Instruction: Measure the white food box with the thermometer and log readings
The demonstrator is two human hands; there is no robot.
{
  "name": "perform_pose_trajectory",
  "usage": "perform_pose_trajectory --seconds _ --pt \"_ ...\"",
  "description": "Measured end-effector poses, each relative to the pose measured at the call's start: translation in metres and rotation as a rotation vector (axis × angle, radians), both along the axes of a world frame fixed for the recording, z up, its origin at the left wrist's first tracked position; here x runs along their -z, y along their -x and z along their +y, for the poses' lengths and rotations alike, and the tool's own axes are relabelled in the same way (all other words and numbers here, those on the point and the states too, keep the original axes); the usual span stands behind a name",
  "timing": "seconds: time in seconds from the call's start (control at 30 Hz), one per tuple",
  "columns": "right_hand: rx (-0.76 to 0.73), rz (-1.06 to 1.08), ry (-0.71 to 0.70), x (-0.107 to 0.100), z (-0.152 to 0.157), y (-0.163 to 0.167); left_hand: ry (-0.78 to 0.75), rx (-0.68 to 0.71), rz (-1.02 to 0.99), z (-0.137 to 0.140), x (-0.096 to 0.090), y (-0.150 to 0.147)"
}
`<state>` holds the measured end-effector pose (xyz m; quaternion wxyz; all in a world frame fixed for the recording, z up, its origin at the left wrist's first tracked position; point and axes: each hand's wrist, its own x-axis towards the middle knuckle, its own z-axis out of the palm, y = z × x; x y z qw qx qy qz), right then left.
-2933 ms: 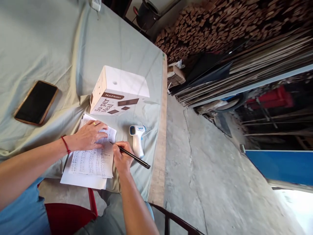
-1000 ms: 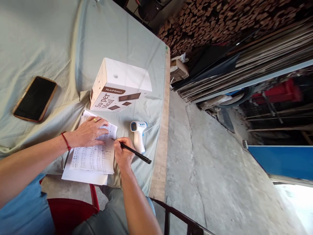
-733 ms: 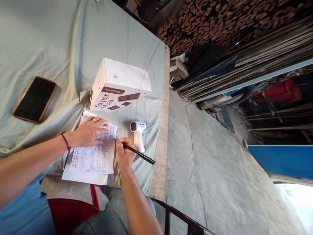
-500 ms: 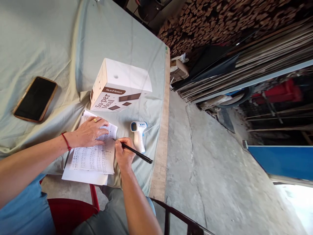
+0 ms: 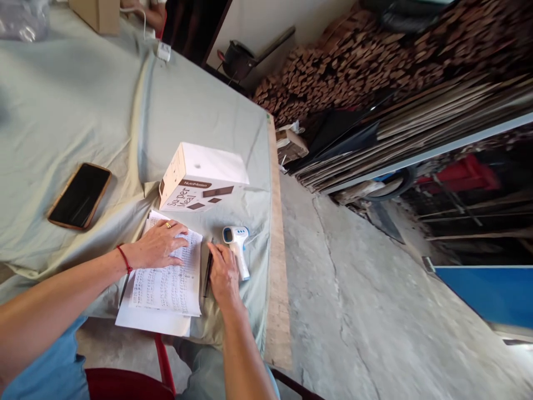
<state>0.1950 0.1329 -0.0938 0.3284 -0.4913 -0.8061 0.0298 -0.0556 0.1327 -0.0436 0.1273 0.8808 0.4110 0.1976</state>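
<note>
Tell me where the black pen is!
In the head view, the black pen is just right of the written papers, by the right hand, with the white thermometer on that hand's other side.

From my remote seat I count two of the wearer's hands at lower centre, one left hand (image 5: 156,246) and one right hand (image 5: 225,272), with one red bracelet (image 5: 124,259) and one ring (image 5: 167,225) between them. Around the centre I get one black pen (image 5: 207,273), one thermometer gun (image 5: 237,250) and one white box (image 5: 204,178); at left, one phone (image 5: 80,195). I make out at least two sheets of paper (image 5: 166,294), exact number hidden. Upper left: one brown box (image 5: 102,14). Top centre: one pot (image 5: 239,60).
</note>
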Motion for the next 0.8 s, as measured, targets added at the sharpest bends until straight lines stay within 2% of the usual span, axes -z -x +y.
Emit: perform_pose_trajectory --seconds 0.07,0.13,0.2,0.27,0.33,0.4,0.47,0.57,0.67,0.73,0.8 --pt "-0.026 -0.030 -0.032 0.003 0.002 -0.002 0.053 -0.098 -0.131 0.003 0.000 0.003" --pt "-0.013 -0.025 -0.088 0.004 0.001 -0.004 0.114 -0.330 -0.343 0.009 0.001 0.009" --pt "0.146 -0.005 -0.145 0.005 -0.001 -0.010 0.127 -0.581 -0.529 0.019 0.001 0.018" --pt "0.358 -0.034 -0.078 0.007 0.001 -0.019 0.097 -0.697 -0.601 0.032 0.001 0.028" --pt "0.480 -0.061 0.075 0.010 0.007 -0.029 0.098 -0.730 -0.665 0.045 0.003 0.037" --pt "0.483 -0.046 0.249 0.010 0.015 -0.037 0.127 -0.690 -0.711 0.055 0.005 0.041" --pt "0.491 -0.007 0.352 0.008 0.023 -0.040 0.172 -0.616 -0.740 0.060 0.008 0.040" --pt "0.554 0.109 0.423 0.002 0.028 -0.040 0.230 -0.563 -0.770 0.060 0.009 0.035" --pt "0.612 0.366 0.443 -0.007 0.026 -0.036 0.268 -0.600 -0.777 0.056 0.006 0.031" --pt "0.569 0.596 0.432 -0.017 0.020 -0.028 0.292 -0.638 -0.767 0.054 0.004 0.032" --pt "0.461 0.825 0.445 -0.029 0.013 -0.016 0.311 -0.669 -0.754 0.054 0.003 0.033"
